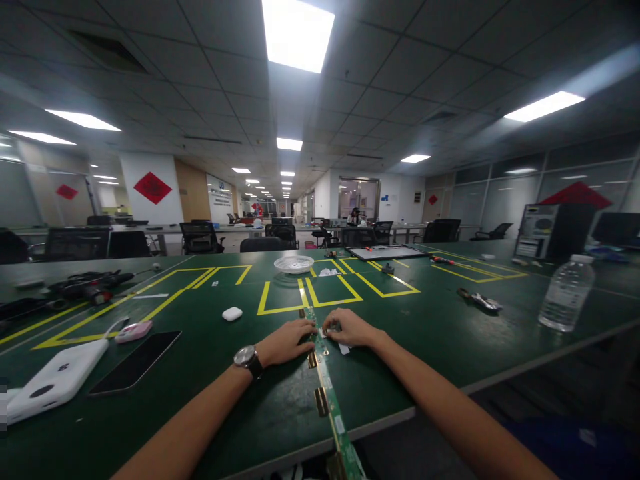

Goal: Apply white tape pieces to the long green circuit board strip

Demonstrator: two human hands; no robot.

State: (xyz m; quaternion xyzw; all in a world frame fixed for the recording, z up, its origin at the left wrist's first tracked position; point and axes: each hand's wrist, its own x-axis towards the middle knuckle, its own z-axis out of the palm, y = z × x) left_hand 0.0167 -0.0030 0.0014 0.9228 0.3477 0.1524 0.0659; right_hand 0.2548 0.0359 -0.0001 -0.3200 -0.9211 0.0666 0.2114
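A long, narrow green circuit board [326,381] runs from the table's front edge away from me, with brass-coloured tabs along its left side. My left hand [287,341], with a watch on its wrist, holds the board's left edge near its far part, thumb and fingers against it. My right hand [353,328] is curled on the opposite side, thumb and fingertips pinched together over the board. A small pale bit shows at those fingertips, too small to name. Beneath the right hand a white piece [345,349] lies on the table.
A white basket [294,265] stands ahead, near yellow tape outlines. At left lie a phone [137,363], a white power bank [60,380] and a white earbud case [232,313]. To the right are a water bottle [567,293], a metal tool [480,301] and a computer tower [555,230].
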